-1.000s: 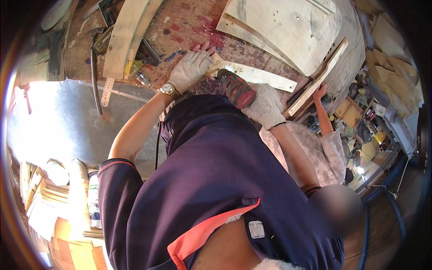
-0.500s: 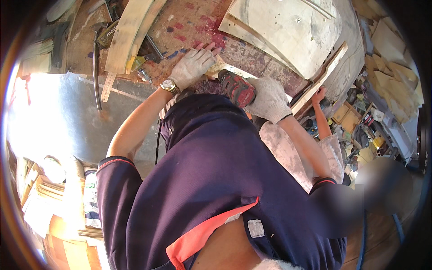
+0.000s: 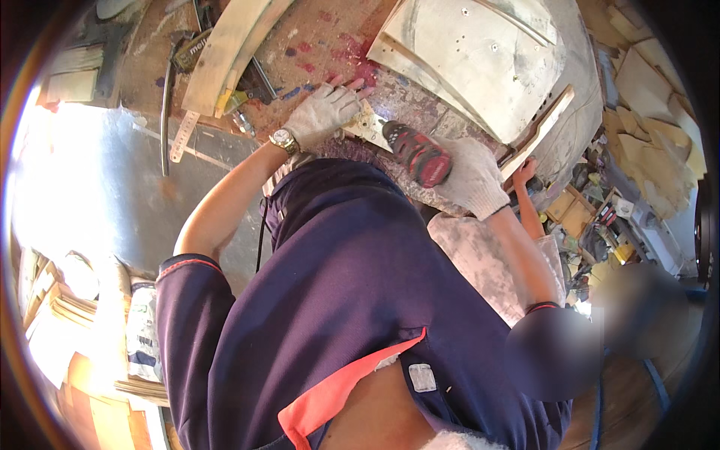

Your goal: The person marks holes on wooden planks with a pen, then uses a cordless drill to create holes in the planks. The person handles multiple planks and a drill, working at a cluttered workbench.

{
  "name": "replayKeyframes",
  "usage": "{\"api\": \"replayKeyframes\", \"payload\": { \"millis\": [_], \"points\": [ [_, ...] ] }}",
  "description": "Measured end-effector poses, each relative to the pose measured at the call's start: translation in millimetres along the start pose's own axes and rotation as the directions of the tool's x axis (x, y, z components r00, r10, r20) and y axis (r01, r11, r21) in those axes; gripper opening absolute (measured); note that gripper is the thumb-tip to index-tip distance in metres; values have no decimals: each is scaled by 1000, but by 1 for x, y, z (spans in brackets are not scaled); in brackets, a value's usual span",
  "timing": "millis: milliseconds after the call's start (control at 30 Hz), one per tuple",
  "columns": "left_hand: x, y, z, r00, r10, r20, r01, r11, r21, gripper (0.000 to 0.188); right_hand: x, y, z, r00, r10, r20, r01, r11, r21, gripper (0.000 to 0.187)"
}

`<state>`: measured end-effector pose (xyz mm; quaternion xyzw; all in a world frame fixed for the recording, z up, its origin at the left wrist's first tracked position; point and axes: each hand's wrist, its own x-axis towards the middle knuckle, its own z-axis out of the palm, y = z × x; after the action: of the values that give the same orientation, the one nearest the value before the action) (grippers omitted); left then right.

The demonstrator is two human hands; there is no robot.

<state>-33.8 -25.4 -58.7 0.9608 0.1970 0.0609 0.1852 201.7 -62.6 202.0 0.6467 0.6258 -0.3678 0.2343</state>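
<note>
My left hand, in a pale work glove with bare fingertips and a wristwatch below it, lies with fingers stretched out on the bench. It touches the end of a narrow light wooden piece. My right hand, also gloved, is wrapped round a red and black cordless drill. The drill's nose points up and left over the wooden piece, close to my left fingers. Whether its tip touches the wood I cannot tell. Part of the wood is hidden under my left hand and the drill.
A stained bench carries curved wooden strips, a hammer-like tool and a ruler. Large pale boards lie at the far right. Beside them another person's hand holds a long wooden strip.
My right hand has moved the drill right and slightly nearer to me, showing more of the wooden piece. My left hand stays flat in nearly the same place.
</note>
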Motion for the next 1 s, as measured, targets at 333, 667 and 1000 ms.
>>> {"api": "replayKeyframes", "payload": {
  "millis": [333,667,1000],
  "points": [
    [-7,2,-42,994,-26,107,37,994,-106,79,-68,21,65,789,463,-403,-227,830,510,34],
    [-58,-31,-51,706,-479,522,658,169,-734,48,-104,44,183,563,636,-528,-66,671,738,56],
    [154,54,-74,911,-396,113,328,530,-782,55,-118,57,231,487,706,-515,-88,626,775,56]
  ]
}}
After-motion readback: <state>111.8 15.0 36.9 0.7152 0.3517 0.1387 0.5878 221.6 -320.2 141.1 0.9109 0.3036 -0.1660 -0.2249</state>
